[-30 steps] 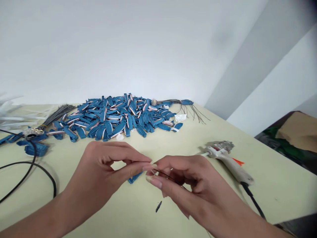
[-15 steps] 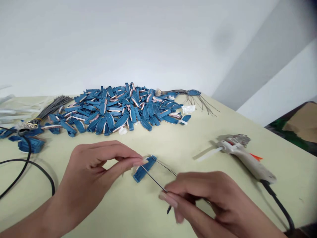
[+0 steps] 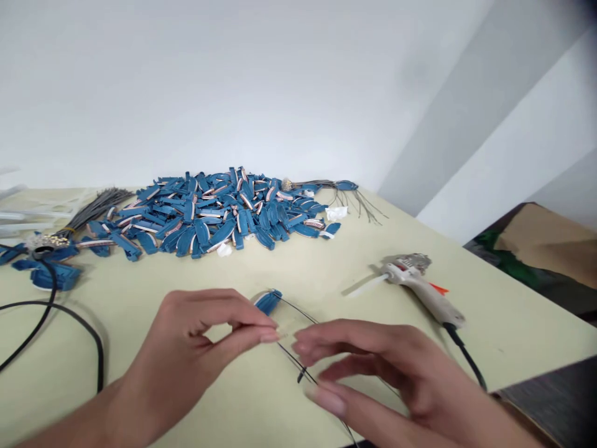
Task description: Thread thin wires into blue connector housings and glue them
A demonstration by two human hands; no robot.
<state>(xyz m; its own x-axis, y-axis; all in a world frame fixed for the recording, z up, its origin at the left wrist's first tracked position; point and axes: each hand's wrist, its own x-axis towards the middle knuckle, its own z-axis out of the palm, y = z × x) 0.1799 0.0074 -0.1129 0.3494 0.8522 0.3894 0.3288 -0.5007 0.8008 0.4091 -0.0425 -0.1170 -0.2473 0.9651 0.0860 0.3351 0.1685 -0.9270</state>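
Observation:
My left hand (image 3: 209,348) pinches the end of a thin dark wire (image 3: 290,356) between thumb and forefinger. From there the wire slants down to the right, past a short black piece (image 3: 302,375) on it. My right hand (image 3: 373,373) is around this stretch, its thumb and fingers apart; part of the wire is hidden behind it. Just beyond the left fingertips lies a blue plastic piece (image 3: 269,303), partly covered by the hand. Another length of thin wire runs from the blue piece's tip toward the right hand.
A big pile of blue plastic pieces (image 3: 205,214) lies at the back, with wire bundles (image 3: 100,208) on either side. On the right is a glue gun (image 3: 420,289) with a white nozzle-end stick and cord. A black cable (image 3: 96,336) loops at left. White scraps (image 3: 336,213) lie near the pile.
My right thumb and fingers have parted from the wire they were pinching. My left hand keeps its pinch and sits slightly lower. The view has shifted to the right.

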